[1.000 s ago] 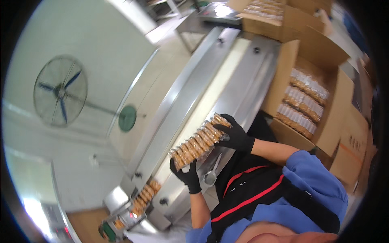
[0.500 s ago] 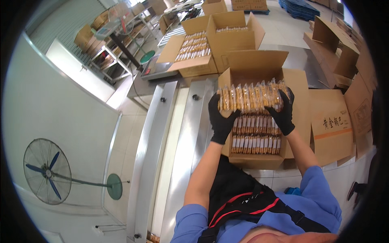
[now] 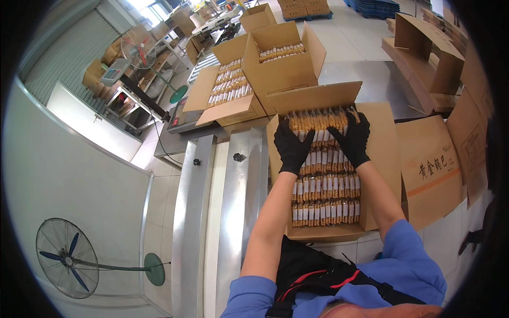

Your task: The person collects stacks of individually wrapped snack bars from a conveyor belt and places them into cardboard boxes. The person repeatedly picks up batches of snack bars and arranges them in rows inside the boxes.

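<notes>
An open cardboard box [image 3: 382,164] holds several rows of clear-wrapped golden snack packets with pale labels [image 3: 326,209]. My left hand [image 3: 290,149], in a black glove, grips the left end of the far row of packets [image 3: 318,119] inside the box, against its left wall. My right hand [image 3: 354,140], also gloved in black, grips that row's right end. The far flap stands up behind the row. Part of the row is hidden under my fingers.
A steel conveyor with a pale belt [image 3: 214,222] runs along the left. Further back are two filled open boxes [image 3: 278,74], a scale [image 3: 114,71] and stacked blue pallets [image 3: 371,8]. Flattened cardboard [image 3: 424,53] lies right. A floor fan [image 3: 66,257] stands lower left.
My hands have carried the packet row from over the conveyor to the box and lowered it into the far end. My head has turned right, shifting the view toward the boxes.
</notes>
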A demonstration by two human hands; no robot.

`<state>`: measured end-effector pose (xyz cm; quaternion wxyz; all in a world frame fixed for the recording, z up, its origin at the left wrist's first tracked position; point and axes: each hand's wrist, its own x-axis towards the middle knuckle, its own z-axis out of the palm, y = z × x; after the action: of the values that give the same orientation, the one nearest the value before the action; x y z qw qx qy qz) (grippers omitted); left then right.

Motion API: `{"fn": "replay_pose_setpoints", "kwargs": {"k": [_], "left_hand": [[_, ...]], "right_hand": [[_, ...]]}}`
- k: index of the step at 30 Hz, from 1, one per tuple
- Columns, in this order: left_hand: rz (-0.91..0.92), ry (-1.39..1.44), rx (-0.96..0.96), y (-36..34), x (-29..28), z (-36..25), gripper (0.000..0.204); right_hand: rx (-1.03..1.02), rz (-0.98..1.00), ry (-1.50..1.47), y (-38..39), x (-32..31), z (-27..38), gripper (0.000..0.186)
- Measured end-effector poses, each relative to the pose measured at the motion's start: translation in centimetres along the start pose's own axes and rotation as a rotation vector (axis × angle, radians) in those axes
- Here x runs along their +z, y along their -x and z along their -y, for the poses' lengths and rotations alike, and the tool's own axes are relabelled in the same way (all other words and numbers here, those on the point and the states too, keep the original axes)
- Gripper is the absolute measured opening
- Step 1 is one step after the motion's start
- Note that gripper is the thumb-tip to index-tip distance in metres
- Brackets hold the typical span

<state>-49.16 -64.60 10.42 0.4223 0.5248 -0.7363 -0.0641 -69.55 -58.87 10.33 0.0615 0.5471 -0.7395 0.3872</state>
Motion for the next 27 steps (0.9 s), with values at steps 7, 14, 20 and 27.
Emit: {"fn": "replay_pose_setpoints", "kwargs": {"k": [7,14,20,27], "left_hand": [[-0.069,-0.106,0.011,0.0,2.8,-1.2,0.108],[0.139,-0.366,0.08,2.4,7.8,1.9,0.088],[0.211,-0.385,0.035,2.5,7.6,2.5,0.079],[0.036,-0.044,0.217,9.4,-2.7,3.5,0.068]], "right_hand": [[-0.06,-0.121,0.071,0.4,2.2,1.9,0.088],[-0.09,0.095,0.264,2.5,7.9,-1.2,0.082],[-0.053,0.165,0.254,2.3,9.2,-0.9,0.076],[-0.3,0.302,0.778,2.1,8.2,0.3,0.06]]}}
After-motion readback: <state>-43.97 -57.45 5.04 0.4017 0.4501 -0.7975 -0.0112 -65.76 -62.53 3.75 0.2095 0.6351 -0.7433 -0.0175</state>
